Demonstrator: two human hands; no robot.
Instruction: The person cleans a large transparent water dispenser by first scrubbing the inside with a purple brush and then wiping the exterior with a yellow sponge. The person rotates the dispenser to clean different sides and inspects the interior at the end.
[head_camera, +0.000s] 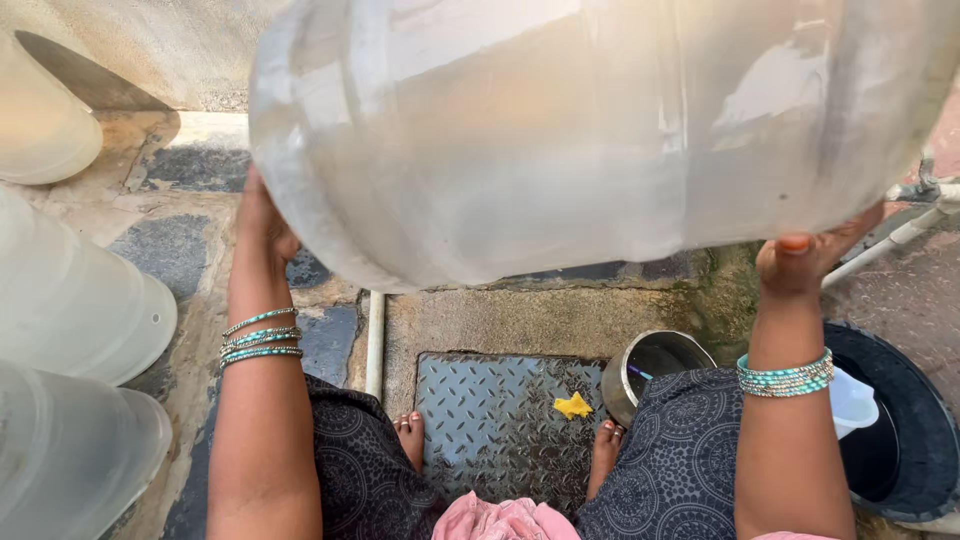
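a big translucent water jug (600, 130) fills the top of the view, lying on its side and held up in the air between both hands. the left hand (262, 215) presses against the jug's rounded end, mostly hidden behind it, so i cannot tell how its fingers lie. the right hand (810, 250) cups the jug from below at its other end, fingers pressed together and flat on the plastic.

everything else sits under the jug. straight below it lies a metal tread plate (490, 420) set in the stone floor, with a small yellow scrap (573, 406) on it and the person's bare feet at its edges. a steel pot (650, 365) stands below the jug just beside the right foot. a black basin (900, 430) sits below and beyond the jug's right end, a white cup (853, 402) inside it. three more pale jugs (70, 310) lie well off past the jug's left end.
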